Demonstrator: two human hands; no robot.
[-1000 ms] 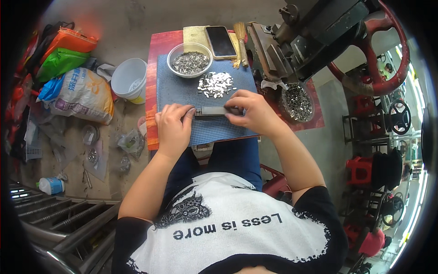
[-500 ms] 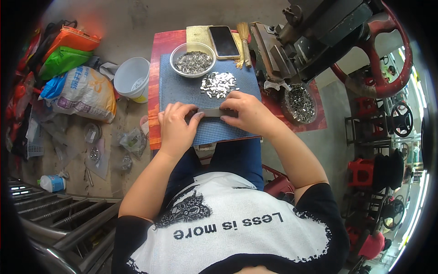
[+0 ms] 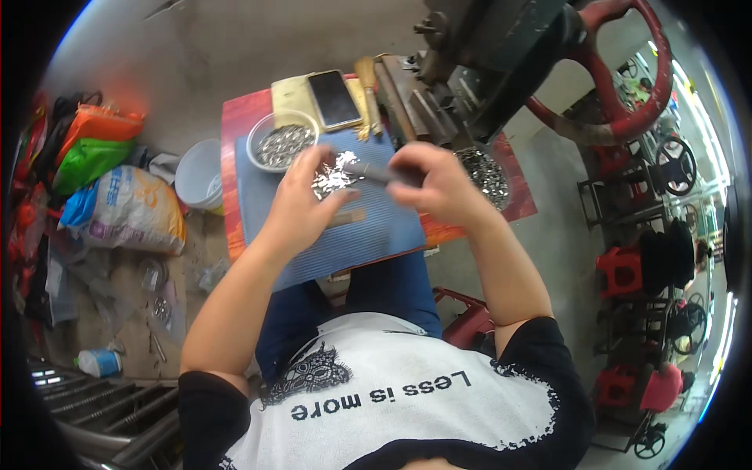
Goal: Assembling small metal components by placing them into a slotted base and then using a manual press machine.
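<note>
My right hand (image 3: 435, 184) grips a dark grey flat bar (image 3: 368, 170), held above the mat with its free end toward my left hand. Thumb and fingers apart, my left hand (image 3: 301, 196) is beside a loose pile of small shiny white-silver pieces (image 3: 333, 178), partly covering it. A second flat bar (image 3: 348, 218), greyish brown, lies on the blue ribbed mat (image 3: 313, 254) near my left thumb. Just beyond the left hand stands a clear round bowl (image 3: 254, 157) with many small metal pieces (image 3: 286, 145) in it. Motion blurs both hands slightly.
A phone (image 3: 334, 99) and a small brush (image 3: 366, 90) lie at the table's far side. To the right is a machine with a red handwheel (image 3: 603, 117), beside a container of metal bits (image 3: 482, 176). A white bucket (image 3: 196, 176) and bags (image 3: 125, 207) stand left.
My hands held a bar flat on the mat between them; now my right hand has a bar raised, and another lies below. My left hand has moved to the pile. The whole view has shifted.
</note>
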